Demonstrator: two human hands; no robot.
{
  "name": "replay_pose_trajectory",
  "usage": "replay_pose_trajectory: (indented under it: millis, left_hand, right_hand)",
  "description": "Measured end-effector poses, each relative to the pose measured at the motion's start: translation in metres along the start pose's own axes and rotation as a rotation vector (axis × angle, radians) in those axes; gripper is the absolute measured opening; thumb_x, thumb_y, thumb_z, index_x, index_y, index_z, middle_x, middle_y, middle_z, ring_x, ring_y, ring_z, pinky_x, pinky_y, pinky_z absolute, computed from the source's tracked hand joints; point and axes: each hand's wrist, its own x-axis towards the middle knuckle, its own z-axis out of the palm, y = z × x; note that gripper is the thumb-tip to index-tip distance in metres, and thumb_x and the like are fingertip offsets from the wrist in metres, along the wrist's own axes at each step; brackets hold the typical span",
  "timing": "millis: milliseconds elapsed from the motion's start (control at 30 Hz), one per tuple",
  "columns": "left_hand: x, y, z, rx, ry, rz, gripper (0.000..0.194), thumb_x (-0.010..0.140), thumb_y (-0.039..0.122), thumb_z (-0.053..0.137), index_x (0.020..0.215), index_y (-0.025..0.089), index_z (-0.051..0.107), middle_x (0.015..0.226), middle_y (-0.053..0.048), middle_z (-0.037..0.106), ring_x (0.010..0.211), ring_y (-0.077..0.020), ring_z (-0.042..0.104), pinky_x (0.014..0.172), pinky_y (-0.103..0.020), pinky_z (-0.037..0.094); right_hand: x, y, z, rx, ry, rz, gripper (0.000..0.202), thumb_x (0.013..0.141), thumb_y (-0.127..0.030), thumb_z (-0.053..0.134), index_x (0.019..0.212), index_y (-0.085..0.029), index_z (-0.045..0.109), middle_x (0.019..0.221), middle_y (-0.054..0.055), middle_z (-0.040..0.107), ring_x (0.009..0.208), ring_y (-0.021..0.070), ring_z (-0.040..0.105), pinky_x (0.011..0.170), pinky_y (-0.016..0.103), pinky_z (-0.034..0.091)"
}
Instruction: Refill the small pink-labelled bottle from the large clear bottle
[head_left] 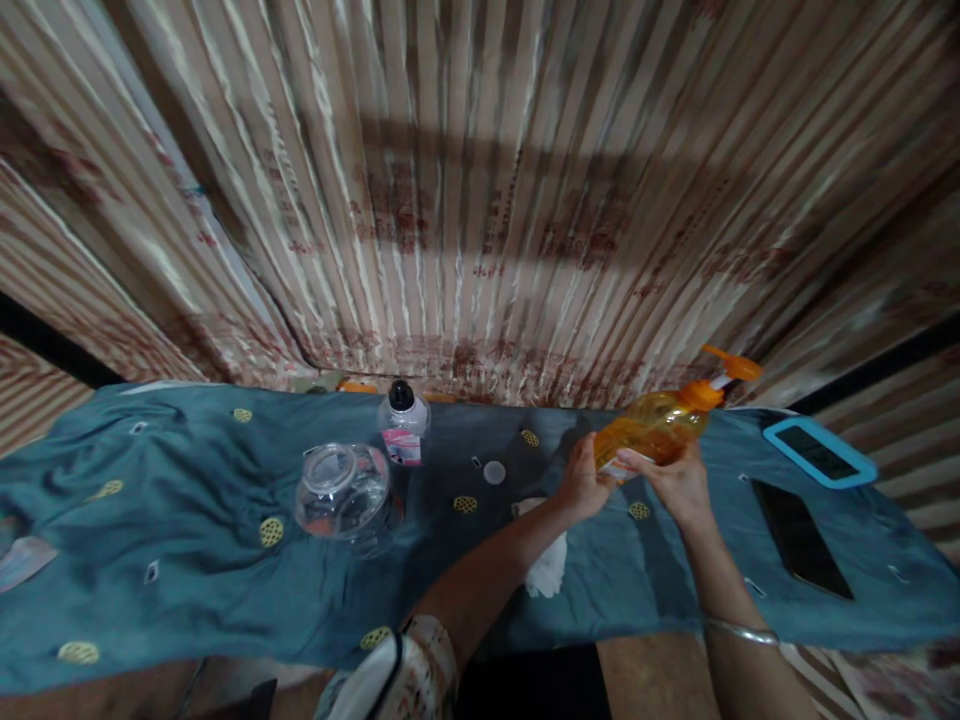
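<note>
A clear pump bottle [646,428] of amber liquid, with an orange pump head, is held tilted above the cloth, its top pointing up and to the right. My left hand [583,482] grips its base end. My right hand [681,484] is closed around the lower side, the thumb lying over a pale label. Below my left forearm lies a crumpled white tissue [546,568], partly hidden by the arm. A small white round disc [494,472] rests on the cloth to the left of my hands.
On the left stand a clear plastic jar [345,495] and a black-capped bottle [403,425] with a pink label. At right lie a dark phone [802,540] and a blue-framed tablet-like object [819,452]. Teal patterned cloth [210,500] covers the surface; a striped curtain [465,200] hangs behind.
</note>
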Motion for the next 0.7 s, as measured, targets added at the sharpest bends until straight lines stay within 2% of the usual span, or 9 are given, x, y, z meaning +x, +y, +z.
replay_pose_trajectory:
  millis: [133,267,367,433,500,567,633,700]
  left_hand:
    - [0.012,-0.009,0.006,0.006,-0.024,-0.023,0.101,0.075,0.013,0.082,0.169,0.017,0.045,0.180,-0.023,0.049,0.173,-0.0424,0.042,0.147,-0.060,0.032]
    - [0.010,-0.019,0.010,0.015,-0.072,-0.039,0.106,0.076,0.012,0.081,0.174,0.015,0.040,0.186,-0.024,0.040,0.177,-0.0448,0.033,0.148,-0.063,0.028]
    - [0.002,-0.022,0.011,-0.016,-0.127,-0.034,0.114,0.076,0.015,0.085,0.178,0.019,0.034,0.190,-0.021,0.032,0.180,-0.0452,0.024,0.149,-0.064,0.025]
    - [-0.007,-0.020,0.009,-0.027,-0.130,-0.024,0.117,0.077,0.018,0.088,0.179,0.024,0.031,0.191,-0.018,0.030,0.180,-0.0451,0.021,0.149,-0.066,0.024]
    - [-0.021,-0.016,0.002,-0.001,-0.109,0.012,0.116,0.080,0.020,0.087,0.179,0.026,0.028,0.192,-0.018,0.029,0.181,-0.0434,0.022,0.149,-0.066,0.022]
    - [-0.040,-0.012,-0.011,0.045,-0.092,0.093,0.111,0.084,0.024,0.086,0.179,0.023,0.027,0.190,-0.022,0.030,0.180,-0.0437,0.023,0.149,-0.067,0.020]
    - [-0.062,-0.008,-0.030,0.087,-0.079,0.181,0.105,0.089,0.028,0.084,0.178,0.020,0.029,0.190,-0.025,0.029,0.180,-0.0454,0.024,0.148,-0.069,0.021]
    - [-0.089,-0.003,-0.054,0.116,-0.056,0.231,0.099,0.094,0.034,0.081,0.177,0.021,0.030,0.190,-0.024,0.029,0.180,-0.0439,0.024,0.147,-0.069,0.022]
  right_hand:
    - [0.014,0.005,-0.001,-0.013,-0.049,-0.012,0.068,0.090,-0.056,0.090,0.141,-0.018,0.066,0.131,0.011,0.075,0.113,0.0230,0.075,0.105,0.050,0.066]
    - [0.018,0.014,-0.005,-0.028,-0.102,0.013,0.058,0.094,-0.057,0.086,0.133,-0.017,0.070,0.123,0.009,0.076,0.107,0.0207,0.075,0.102,0.048,0.067]
    - [0.020,0.019,-0.008,-0.003,-0.144,0.036,0.051,0.094,-0.059,0.085,0.120,-0.016,0.072,0.115,0.008,0.078,0.099,0.0186,0.076,0.098,0.045,0.068]
    - [0.021,0.021,-0.008,0.017,-0.138,0.046,0.053,0.091,-0.055,0.089,0.121,-0.016,0.070,0.116,0.008,0.078,0.098,0.0183,0.076,0.095,0.043,0.068]
    - [0.021,0.024,-0.008,0.033,-0.128,0.055,0.058,0.085,-0.048,0.095,0.127,-0.017,0.069,0.119,0.007,0.078,0.100,0.0190,0.076,0.094,0.043,0.068]
    - [0.021,0.027,-0.006,0.043,-0.127,0.068,0.063,0.081,-0.042,0.099,0.130,-0.017,0.069,0.119,0.007,0.077,0.101,0.0197,0.075,0.096,0.044,0.068]
    - [0.018,0.031,-0.004,0.047,-0.103,0.085,0.063,0.083,-0.041,0.097,0.133,-0.018,0.068,0.121,0.007,0.076,0.103,0.0201,0.075,0.098,0.046,0.067]
    - [0.011,0.035,-0.001,0.055,-0.067,0.099,0.067,0.087,-0.042,0.093,0.142,-0.019,0.064,0.126,0.008,0.074,0.108,0.0216,0.074,0.104,0.049,0.066]
